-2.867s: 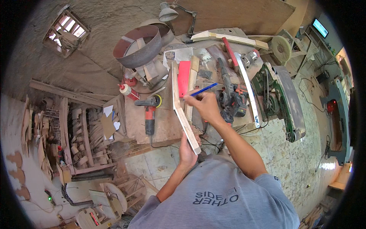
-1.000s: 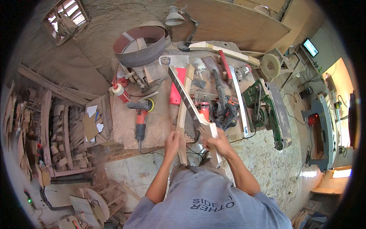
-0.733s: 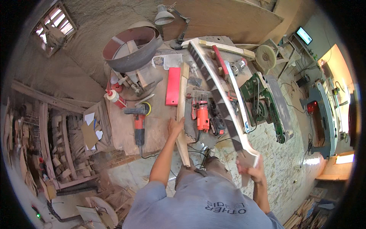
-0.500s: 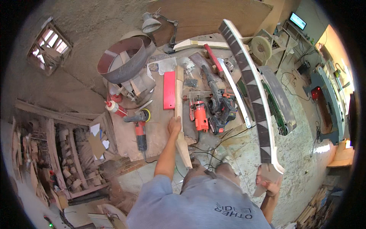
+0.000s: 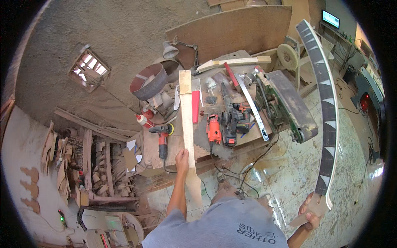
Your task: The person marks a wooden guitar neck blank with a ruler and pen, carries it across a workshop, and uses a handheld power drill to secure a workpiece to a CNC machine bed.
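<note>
My left hand is wrapped round a pale, bare wooden guitar neck, whose long shaft points away over the workbench. Its wider end hangs past the bench's near edge. At the right, my right hand grips the bare wooden end of a second guitar neck. This one has a dark fingerboard with white triangular inlays and a pale edge, and stands out upward beside the belt sander. Behind the left neck, a red flat bar lies on the bench.
On the bench lie a grey-and-red polisher, a red router, a black cordless tool, a white-edged bar and a glue bottle. A belt sander stands at right. Cables trail across the floor.
The bare neck in my left hand has come up off the bench beside the red bar. My right hand has carried the inlaid neck farther right. The view has shifted too.
</note>
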### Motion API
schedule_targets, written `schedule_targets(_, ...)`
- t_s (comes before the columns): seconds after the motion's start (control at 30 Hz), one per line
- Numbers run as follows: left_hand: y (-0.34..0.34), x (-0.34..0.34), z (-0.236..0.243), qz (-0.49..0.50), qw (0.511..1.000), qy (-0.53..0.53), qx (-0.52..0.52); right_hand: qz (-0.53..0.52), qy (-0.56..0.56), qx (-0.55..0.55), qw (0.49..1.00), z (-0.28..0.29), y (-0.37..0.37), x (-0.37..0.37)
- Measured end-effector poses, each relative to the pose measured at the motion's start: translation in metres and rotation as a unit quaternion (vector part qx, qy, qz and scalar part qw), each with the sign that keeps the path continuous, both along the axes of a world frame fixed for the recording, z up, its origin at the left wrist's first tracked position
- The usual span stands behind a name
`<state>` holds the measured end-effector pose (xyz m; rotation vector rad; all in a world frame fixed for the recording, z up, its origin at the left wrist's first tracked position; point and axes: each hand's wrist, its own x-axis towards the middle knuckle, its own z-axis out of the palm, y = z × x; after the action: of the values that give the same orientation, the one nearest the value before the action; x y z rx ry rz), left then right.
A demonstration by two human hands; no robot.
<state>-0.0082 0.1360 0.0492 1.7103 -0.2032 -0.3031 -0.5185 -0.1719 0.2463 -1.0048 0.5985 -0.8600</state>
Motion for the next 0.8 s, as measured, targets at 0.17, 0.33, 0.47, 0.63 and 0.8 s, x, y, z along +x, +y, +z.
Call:
schedule_targets(0.17, -0.074, -0.116, 0.103, -0.09, 0.983, 0.087, -0.135, -0.046, -0.059, -0.036, 0.997, -0.011, -0.047, -0.083)
schedule_targets(0.33, -0.146, -0.177, 0.136, -0.204, 0.96, 0.084, -0.174, -0.117, -0.102, -0.055, 0.986, -0.002, -0.078, -0.141)
schedule_targets(0.47, -0.223, -0.221, 0.151, -0.253, 0.916, 0.138, -0.279, -0.12, -0.063, -0.074, 0.988, -0.018, -0.092, -0.196)
schedule_targets(0.63, -0.326, -0.261, 0.147, -0.344, 0.854, 0.22, -0.322, -0.171, -0.036, -0.064, 0.983, -0.007, -0.092, -0.243)
schedule_targets(0.8, -0.427, -0.296, 0.15, -0.419, 0.822, 0.228, -0.311, -0.249, -0.037, -0.017, 0.968, -0.02, -0.096, -0.252)
